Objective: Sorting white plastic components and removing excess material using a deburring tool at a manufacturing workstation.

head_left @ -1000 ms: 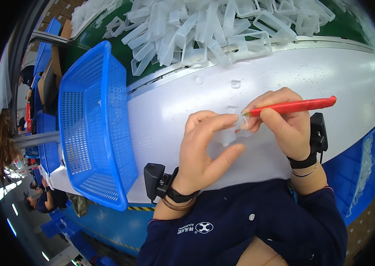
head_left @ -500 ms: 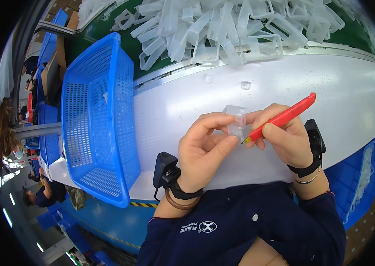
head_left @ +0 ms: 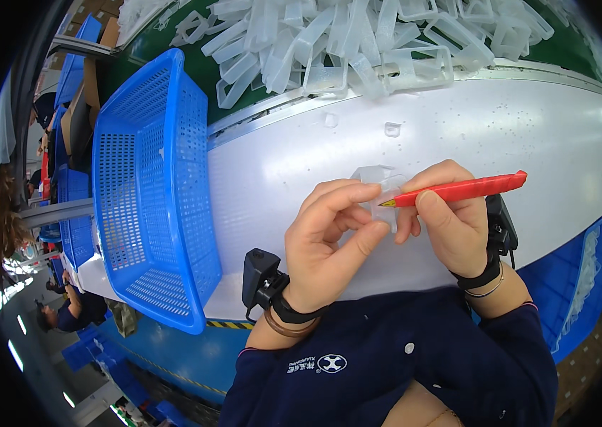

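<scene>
Between thumb and fingers, my left hand (head_left: 336,238) grips a small clear plastic part (head_left: 384,204) above the white table. My right hand (head_left: 450,220) is closed round a red-handled knife (head_left: 468,189) with a short yellowish blade tip. That tip is at the plastic part, close to my left fingertips; whether it touches cannot be made out. The knife lies nearly level, its butt toward the right. Fingers hide some of the plastic part.
A blue perforated basket (head_left: 155,192) stands on the left of the white table (head_left: 272,171). Many translucent plastic frames (head_left: 343,43) are heaped on the green surface (head_left: 201,67) beyond. Small plastic scraps (head_left: 392,129) lie on the table. A blue bin (head_left: 571,285) is at the right.
The knife has tilted from steep to nearly level, its tip moving up and left along the plastic part. My left hand keeps its hold; the view has shifted slightly.
</scene>
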The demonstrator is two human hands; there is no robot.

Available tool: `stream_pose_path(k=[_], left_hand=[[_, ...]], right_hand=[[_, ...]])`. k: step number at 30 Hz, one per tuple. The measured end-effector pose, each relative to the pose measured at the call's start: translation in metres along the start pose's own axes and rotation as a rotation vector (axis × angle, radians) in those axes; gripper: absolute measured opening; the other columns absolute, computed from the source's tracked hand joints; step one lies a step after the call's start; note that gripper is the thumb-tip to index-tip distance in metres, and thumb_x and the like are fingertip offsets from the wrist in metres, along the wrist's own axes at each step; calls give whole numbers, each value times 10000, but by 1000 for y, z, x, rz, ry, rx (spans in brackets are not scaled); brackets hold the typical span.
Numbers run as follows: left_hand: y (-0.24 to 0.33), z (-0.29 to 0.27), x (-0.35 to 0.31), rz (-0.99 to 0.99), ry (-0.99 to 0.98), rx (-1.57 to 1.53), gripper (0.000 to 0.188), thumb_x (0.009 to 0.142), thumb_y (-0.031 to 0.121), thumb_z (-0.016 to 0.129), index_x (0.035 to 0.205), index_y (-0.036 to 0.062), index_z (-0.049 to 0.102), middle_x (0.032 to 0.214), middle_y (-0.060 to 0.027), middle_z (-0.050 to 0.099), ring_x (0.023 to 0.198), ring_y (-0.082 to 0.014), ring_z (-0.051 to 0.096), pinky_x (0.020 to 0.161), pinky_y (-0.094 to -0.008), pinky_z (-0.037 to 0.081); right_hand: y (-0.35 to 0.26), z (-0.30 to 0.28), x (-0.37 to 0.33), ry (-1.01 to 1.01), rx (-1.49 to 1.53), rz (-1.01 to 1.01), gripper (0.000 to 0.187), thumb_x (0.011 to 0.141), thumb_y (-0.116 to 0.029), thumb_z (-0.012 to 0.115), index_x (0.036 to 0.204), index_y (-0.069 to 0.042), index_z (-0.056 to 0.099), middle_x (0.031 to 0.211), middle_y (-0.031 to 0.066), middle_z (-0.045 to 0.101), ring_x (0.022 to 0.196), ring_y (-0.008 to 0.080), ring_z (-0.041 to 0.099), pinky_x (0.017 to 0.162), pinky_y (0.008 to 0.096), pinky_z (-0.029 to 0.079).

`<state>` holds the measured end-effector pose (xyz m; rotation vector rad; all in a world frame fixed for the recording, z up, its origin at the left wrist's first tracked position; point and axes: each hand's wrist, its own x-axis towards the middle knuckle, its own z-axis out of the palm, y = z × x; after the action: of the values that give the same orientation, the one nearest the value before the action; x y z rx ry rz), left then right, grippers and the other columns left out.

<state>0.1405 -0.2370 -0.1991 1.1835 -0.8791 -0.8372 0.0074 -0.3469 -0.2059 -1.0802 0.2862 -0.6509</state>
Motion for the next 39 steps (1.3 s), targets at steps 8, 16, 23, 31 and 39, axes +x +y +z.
stream_pose_path(k=[8,16,23,31,39], left_hand=[[-1,0,0,10,-14,8,362,771,-82,626,1123,-34,555,1109,-105,493,827,-102,566,732,-218,487],[-2,0,1,-2,-24,6,362,777,-78,619,1129,-31,552,1118,-107,490,816,-105,571,728,-221,490],[0,6,0,-26,37,222,394,738,-129,617,1119,-50,553,1091,-95,517,776,-79,468,631,-171,411],[2,-3,6,-141,34,-509,521,767,-83,616,1253,-62,430,1170,-126,518,991,-147,541,857,-279,439],[-6,-2,2,-283,168,-373,339,824,-39,588,1155,-38,518,926,-77,620,882,-134,578,804,-255,455]], right_hand=[[1,1,0,14,-15,-20,120,917,-93,499,1003,-10,512,841,68,587,670,114,603,543,201,408],[2,4,-2,35,-27,-33,116,913,-82,506,996,-3,523,852,64,584,670,104,597,577,213,440],[-8,1,8,17,-1145,-589,265,701,22,674,950,24,585,777,157,618,622,289,594,557,318,480],[-28,-41,19,-21,-1090,-282,92,790,-53,639,862,4,626,892,100,618,904,194,566,764,292,447],[-17,-13,10,-32,-516,-224,121,774,-64,667,883,-19,642,861,88,616,827,197,563,715,287,452]])
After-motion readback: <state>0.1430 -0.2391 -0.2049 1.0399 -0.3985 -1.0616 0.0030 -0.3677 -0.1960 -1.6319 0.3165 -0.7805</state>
